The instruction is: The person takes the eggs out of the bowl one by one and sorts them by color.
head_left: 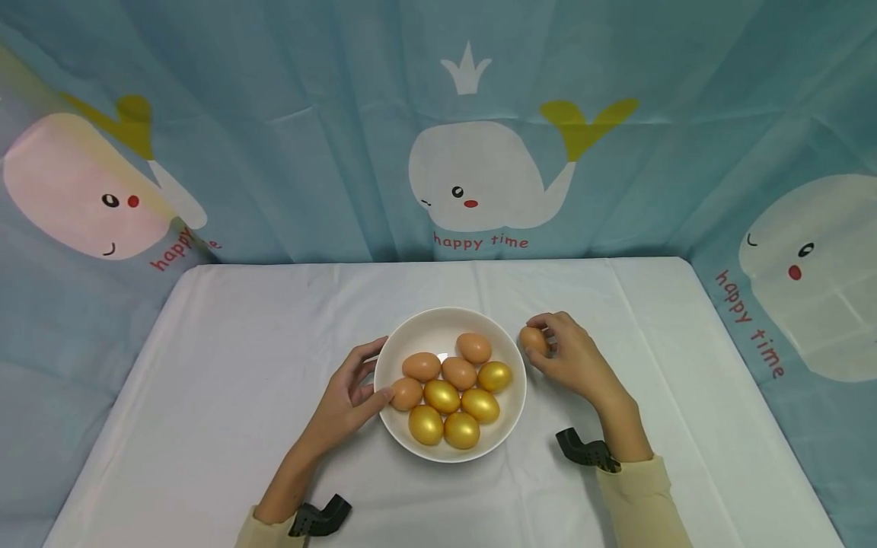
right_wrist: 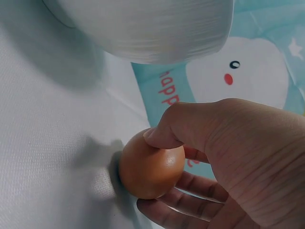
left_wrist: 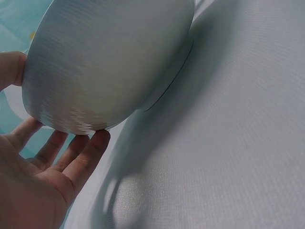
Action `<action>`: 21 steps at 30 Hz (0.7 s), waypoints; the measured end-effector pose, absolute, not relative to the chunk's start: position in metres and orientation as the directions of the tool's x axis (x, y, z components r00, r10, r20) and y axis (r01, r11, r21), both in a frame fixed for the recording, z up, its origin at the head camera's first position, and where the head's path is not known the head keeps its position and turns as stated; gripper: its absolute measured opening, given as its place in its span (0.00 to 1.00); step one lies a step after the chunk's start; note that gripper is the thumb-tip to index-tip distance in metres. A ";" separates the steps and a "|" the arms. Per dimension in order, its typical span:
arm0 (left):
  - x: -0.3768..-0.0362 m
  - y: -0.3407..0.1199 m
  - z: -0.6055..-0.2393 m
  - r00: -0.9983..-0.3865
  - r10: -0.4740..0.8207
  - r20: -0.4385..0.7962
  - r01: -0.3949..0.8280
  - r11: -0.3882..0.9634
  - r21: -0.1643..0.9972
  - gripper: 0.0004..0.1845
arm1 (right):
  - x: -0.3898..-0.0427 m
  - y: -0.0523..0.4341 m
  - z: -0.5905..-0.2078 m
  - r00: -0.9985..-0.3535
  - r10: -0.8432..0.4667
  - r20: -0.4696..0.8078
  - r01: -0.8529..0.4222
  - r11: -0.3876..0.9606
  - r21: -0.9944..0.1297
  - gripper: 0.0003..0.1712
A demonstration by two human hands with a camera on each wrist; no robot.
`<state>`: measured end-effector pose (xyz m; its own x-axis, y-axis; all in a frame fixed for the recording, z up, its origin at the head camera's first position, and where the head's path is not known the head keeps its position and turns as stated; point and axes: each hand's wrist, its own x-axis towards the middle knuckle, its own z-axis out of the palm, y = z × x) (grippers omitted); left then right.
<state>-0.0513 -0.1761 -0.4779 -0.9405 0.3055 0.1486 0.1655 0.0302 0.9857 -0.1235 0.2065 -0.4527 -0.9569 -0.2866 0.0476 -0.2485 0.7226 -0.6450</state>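
A white bowl (head_left: pixel 418 323) stands mid-table holding several brown eggs (head_left: pixel 421 366) and several golden eggs (head_left: pixel 441 396). My left hand (head_left: pixel 349 396) lies open against the bowl's left side, its thumb on the rim; in the left wrist view its fingertips (left_wrist: pixel 97 140) touch the bowl's outer wall (left_wrist: pixel 109 62). Just right of the bowl, my right hand (head_left: pixel 572 358) pinches a brown egg (head_left: pixel 533 339) on the cloth. The right wrist view shows that egg (right_wrist: pixel 150 167) between thumb and fingers, close below the bowl (right_wrist: pixel 157 28).
A white cloth (head_left: pixel 240 365) covers the table, with its back edge against a blue whale-print curtain (head_left: pixel 473 175) that also hangs along both sides. Black wrist mounts (head_left: pixel 318 517) sit on both forearms.
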 end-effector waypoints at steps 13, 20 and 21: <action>-0.051 -0.176 -0.479 -0.940 0.297 0.165 0.189 0.052 0.981 0.37 | -0.122 0.205 -0.452 -0.961 -0.275 0.029 -0.228 0.730 -0.645 0.25; -0.050 -0.176 -0.478 -0.941 0.294 0.168 0.193 0.058 0.980 0.37 | -0.120 0.205 -0.450 -0.961 -0.275 0.025 -0.224 0.727 -0.649 0.24; -0.051 -0.176 -0.478 -0.941 0.293 0.169 0.194 0.059 0.979 0.37 | -0.120 0.205 -0.450 -0.961 -0.275 0.027 -0.227 0.726 -0.649 0.24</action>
<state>-0.0505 -0.1756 -0.4784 -0.9410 0.2933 0.1688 0.1941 0.0591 0.9792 -0.1202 0.2054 -0.4502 -0.9609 -0.2755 0.0274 -0.2268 0.7264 -0.6488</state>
